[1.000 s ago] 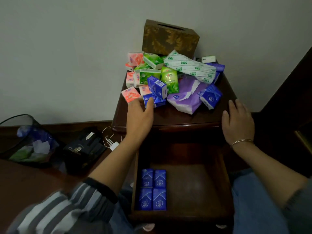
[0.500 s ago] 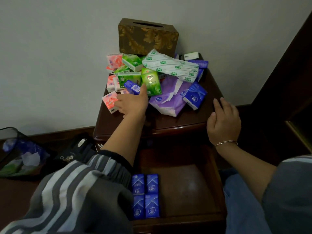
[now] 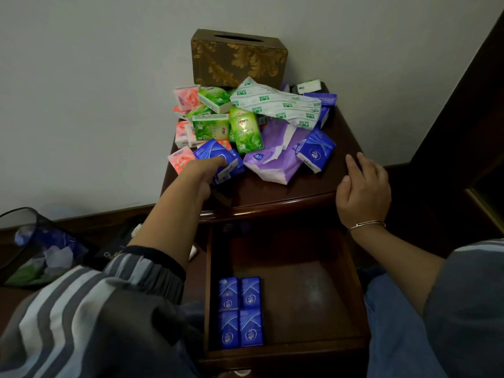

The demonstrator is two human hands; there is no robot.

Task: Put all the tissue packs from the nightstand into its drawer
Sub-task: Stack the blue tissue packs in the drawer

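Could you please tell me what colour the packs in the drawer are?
The packs are blue, seen in head view.

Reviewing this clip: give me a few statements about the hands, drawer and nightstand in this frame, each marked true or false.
1. The drawer is open and holds four blue packs. True.
2. The right hand holds a green pack. False: it rests on the nightstand top, holding nothing.
3. The left hand touches a blue pack at the front of the pile. True.
4. The nightstand top is cleared. False: many packs lie piled there.
5. The tissue box lies in the drawer. False: it stands at the back of the nightstand, by the wall.
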